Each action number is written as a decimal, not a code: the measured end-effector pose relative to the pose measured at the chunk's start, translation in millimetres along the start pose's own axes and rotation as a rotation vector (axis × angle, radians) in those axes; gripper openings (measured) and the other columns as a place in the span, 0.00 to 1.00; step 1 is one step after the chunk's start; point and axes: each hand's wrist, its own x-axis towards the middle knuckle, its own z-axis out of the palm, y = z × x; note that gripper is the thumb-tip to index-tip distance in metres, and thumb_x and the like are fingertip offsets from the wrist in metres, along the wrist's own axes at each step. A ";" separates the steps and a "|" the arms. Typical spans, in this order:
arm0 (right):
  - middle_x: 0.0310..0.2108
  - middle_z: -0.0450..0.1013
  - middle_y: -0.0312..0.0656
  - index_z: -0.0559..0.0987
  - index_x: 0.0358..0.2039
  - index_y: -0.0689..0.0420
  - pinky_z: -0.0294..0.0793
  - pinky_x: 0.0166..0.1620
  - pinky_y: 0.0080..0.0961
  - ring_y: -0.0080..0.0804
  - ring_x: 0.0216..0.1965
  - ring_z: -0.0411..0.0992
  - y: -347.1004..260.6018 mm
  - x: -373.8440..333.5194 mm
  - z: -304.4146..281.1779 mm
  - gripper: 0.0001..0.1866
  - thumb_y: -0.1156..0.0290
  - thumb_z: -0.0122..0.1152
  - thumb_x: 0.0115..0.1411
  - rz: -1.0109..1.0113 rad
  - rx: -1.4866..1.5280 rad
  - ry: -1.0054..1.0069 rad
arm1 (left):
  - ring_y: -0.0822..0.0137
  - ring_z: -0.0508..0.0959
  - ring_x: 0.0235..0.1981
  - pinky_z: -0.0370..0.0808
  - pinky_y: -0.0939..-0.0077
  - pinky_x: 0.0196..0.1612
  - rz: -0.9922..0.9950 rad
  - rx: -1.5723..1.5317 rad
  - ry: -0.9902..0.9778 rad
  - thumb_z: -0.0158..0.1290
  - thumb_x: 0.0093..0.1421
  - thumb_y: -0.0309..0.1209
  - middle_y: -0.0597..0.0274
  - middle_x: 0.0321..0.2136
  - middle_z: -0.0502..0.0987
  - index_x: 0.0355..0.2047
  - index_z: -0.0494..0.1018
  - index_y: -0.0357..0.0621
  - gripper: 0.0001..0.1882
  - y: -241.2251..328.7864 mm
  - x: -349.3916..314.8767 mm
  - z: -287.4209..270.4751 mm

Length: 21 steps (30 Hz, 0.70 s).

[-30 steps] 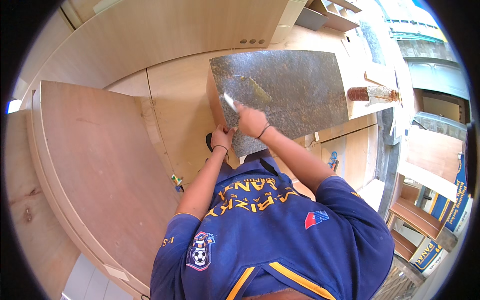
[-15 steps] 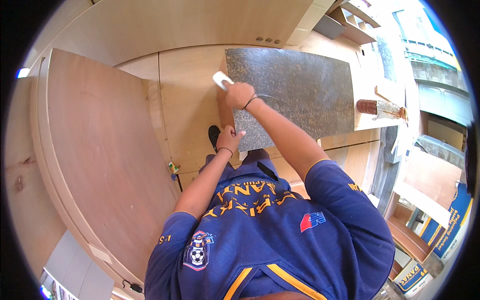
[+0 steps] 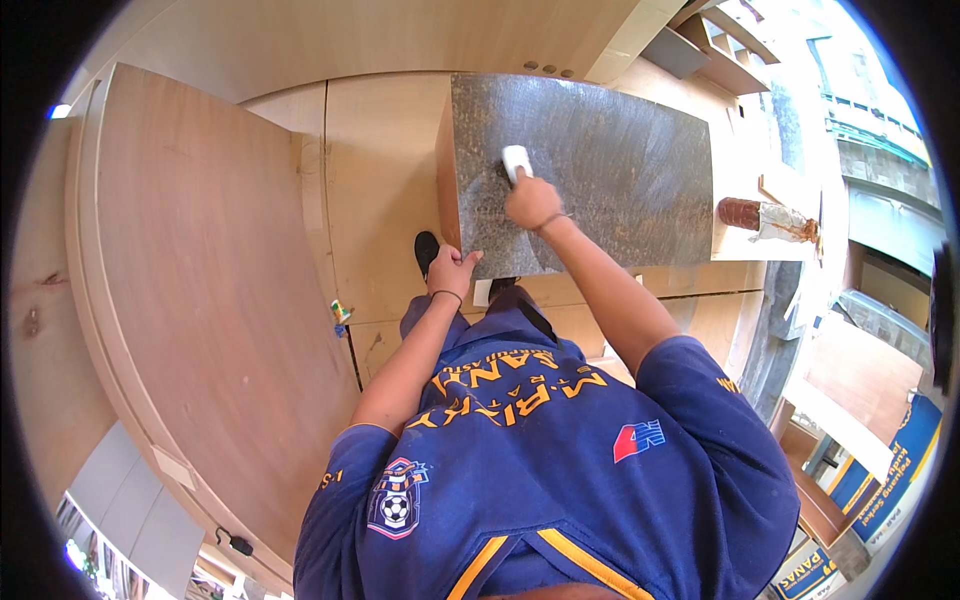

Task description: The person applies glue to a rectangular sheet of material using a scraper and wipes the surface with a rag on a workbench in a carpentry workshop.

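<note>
A dark, speckled grey sheet (image 3: 610,160) covers the top of a wooden box-like panel in front of me. My right hand (image 3: 530,200) presses a small white block-shaped tool (image 3: 516,160) flat on the sheet near its left part. My left hand (image 3: 455,272) grips the near left corner of the panel, fingers curled over the edge. Both forearms reach forward from my blue shirt.
A large plywood board (image 3: 190,300) lies to the left. A brown roll with a crumpled wrapper (image 3: 765,218) rests on the wood right of the sheet. Wooden shelves (image 3: 720,40) stand at the far right; my dark shoe (image 3: 426,250) shows below the panel.
My right hand has slid the white tool from the sheet's left edge onto its surface, further right. My left hand has stayed on the near left corner.
</note>
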 end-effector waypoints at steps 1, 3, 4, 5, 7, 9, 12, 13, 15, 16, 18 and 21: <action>0.27 0.71 0.58 0.65 0.44 0.61 0.70 0.33 0.41 0.52 0.29 0.71 -20.4 3.3 2.6 0.23 0.70 0.47 0.44 -0.074 0.006 -0.037 | 0.60 0.71 0.21 0.67 0.69 0.25 0.015 -0.020 0.022 0.58 0.41 0.46 0.59 0.16 0.70 0.21 0.64 0.42 0.21 -2.4 -2.3 0.5; 0.25 0.71 0.57 0.66 0.43 0.62 0.71 0.33 0.39 0.50 0.28 0.72 -68.2 -9.7 2.8 0.23 0.71 0.47 0.43 -0.256 0.020 -0.064 | 0.60 0.71 0.20 0.67 0.69 0.25 0.044 -0.069 0.071 0.59 0.41 0.45 0.60 0.16 0.70 0.21 0.64 0.42 0.21 -7.0 -8.9 2.3; 0.24 0.71 0.56 0.66 0.42 0.63 0.71 0.32 0.38 0.49 0.27 0.72 -84.7 -17.6 6.8 0.21 0.71 0.47 0.44 -0.321 0.010 -0.106 | 0.61 0.71 0.19 0.67 0.69 0.25 0.086 -0.065 0.087 0.59 0.42 0.44 0.60 0.15 0.69 0.20 0.64 0.41 0.20 -12.9 -12.9 4.1; 0.23 0.71 0.55 0.67 0.40 0.64 0.72 0.31 0.37 0.48 0.26 0.72 -97.3 -25.7 11.0 0.20 0.72 0.47 0.44 -0.389 0.000 -0.147 | 0.62 0.71 0.18 0.67 0.70 0.25 0.082 -0.082 0.082 0.58 0.42 0.43 0.60 0.15 0.69 0.20 0.64 0.41 0.20 -17.3 -17.7 5.9; 0.23 0.71 0.55 0.67 0.40 0.64 0.72 0.30 0.37 0.47 0.26 0.72 -112.9 -41.6 17.1 0.19 0.73 0.47 0.44 -0.446 0.006 -0.238 | 0.63 0.70 0.18 0.67 0.70 0.24 0.078 -0.119 0.075 0.58 0.43 0.42 0.61 0.14 0.68 0.20 0.64 0.41 0.18 -21.0 -27.3 7.7; 0.23 0.72 0.54 0.67 0.41 0.63 0.72 0.29 0.37 0.47 0.26 0.72 -106.3 -48.7 11.2 0.20 0.73 0.47 0.44 -0.448 -0.009 -0.209 | 0.67 0.68 0.16 0.67 0.73 0.24 0.061 -0.208 0.054 0.58 0.43 0.39 0.62 0.14 0.67 0.20 0.64 0.41 0.17 -21.1 -32.6 9.0; 0.24 0.71 0.54 0.64 0.45 0.61 0.72 0.27 0.37 0.48 0.26 0.72 -57.1 -60.2 -29.7 0.23 0.73 0.47 0.45 -0.433 -0.011 -0.036 | 0.68 0.67 0.17 0.66 0.75 0.24 0.036 -0.332 0.143 0.58 0.44 0.38 0.63 0.14 0.66 0.21 0.64 0.40 0.16 -49.8 -23.8 35.9; 0.25 0.70 0.55 0.62 0.49 0.59 0.72 0.26 0.37 0.50 0.26 0.71 -35.2 -60.5 -37.5 0.26 0.74 0.47 0.46 -0.423 0.042 0.017 | 0.70 0.67 0.16 0.66 0.77 0.22 0.026 -0.329 0.155 0.57 0.45 0.37 0.63 0.14 0.67 0.21 0.63 0.40 0.16 -51.1 -25.8 38.0; 0.29 0.69 0.56 0.59 0.51 0.59 0.72 0.26 0.38 0.52 0.29 0.71 2.9 -78.2 -2.5 0.29 0.74 0.48 0.46 -0.360 -0.209 0.010 | 0.74 0.68 0.14 0.65 0.81 0.19 0.036 -0.326 0.179 0.57 0.47 0.35 0.65 0.14 0.68 0.21 0.62 0.41 0.15 -41.3 -25.8 39.3; 0.31 0.69 0.56 0.57 0.53 0.59 0.72 0.26 0.38 0.53 0.31 0.70 19.7 -91.5 20.1 0.30 0.74 0.48 0.46 -0.327 -0.338 0.007 | 0.75 0.68 0.14 0.65 0.80 0.19 0.037 -0.352 0.200 0.56 0.47 0.34 0.65 0.14 0.68 0.22 0.62 0.40 0.15 -45.3 -24.1 44.5; 0.34 0.66 0.58 0.56 0.53 0.60 0.71 0.28 0.40 0.52 0.33 0.70 17.9 -122.7 34.2 0.29 0.71 0.47 0.48 -0.489 -0.362 -0.111 | 0.75 0.67 0.14 0.65 0.80 0.18 0.064 -0.368 0.248 0.56 0.48 0.34 0.66 0.15 0.67 0.22 0.62 0.40 0.14 -44.5 -24.3 48.1; 0.27 0.72 0.48 0.59 0.53 0.56 0.72 0.30 0.37 0.42 0.27 0.73 8.7 -126.6 -10.6 0.29 0.73 0.47 0.46 -0.388 -0.210 -0.240 | 0.77 0.65 0.13 0.64 0.81 0.17 0.101 -0.358 0.259 0.56 0.48 0.32 0.66 0.15 0.66 0.24 0.61 0.40 0.14 -51.1 -26.2 50.0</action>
